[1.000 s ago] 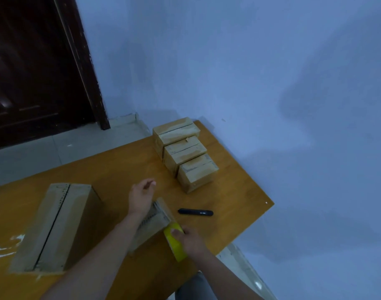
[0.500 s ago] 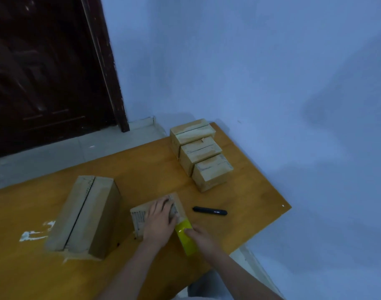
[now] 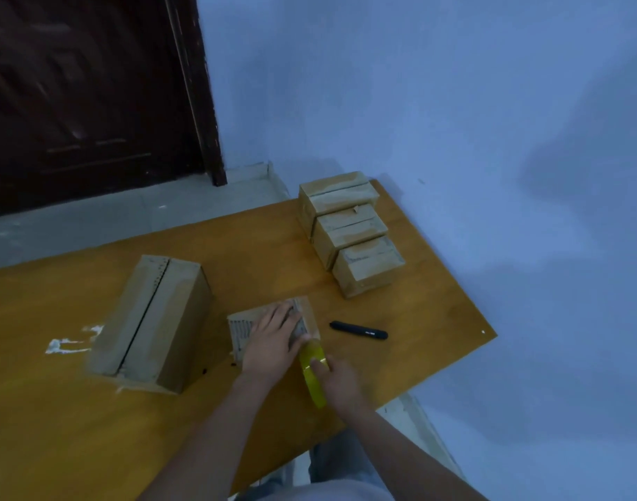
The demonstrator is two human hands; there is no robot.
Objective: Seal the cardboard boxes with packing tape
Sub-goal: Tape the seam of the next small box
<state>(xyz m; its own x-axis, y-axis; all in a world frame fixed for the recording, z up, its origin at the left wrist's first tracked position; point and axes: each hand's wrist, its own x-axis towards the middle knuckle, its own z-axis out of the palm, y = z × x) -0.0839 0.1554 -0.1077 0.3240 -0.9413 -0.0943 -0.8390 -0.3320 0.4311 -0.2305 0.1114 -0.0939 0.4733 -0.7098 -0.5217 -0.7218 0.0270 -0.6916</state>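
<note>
Large box [image 3: 149,321] at nine o'clock, seam apparently untaped; small box [image 3: 273,325] at centre, left hand [image 3: 273,341] flat on top, fingers straight; right hand [image 3: 337,379] grips yellow tape roll [image 3: 311,370] at five o'clock; risk: tape wrinkling if box slides.

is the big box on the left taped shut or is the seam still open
Still open: the big box shows a dark gap along the seam between its closed top flaps, and no tape is visible over it.
</note>
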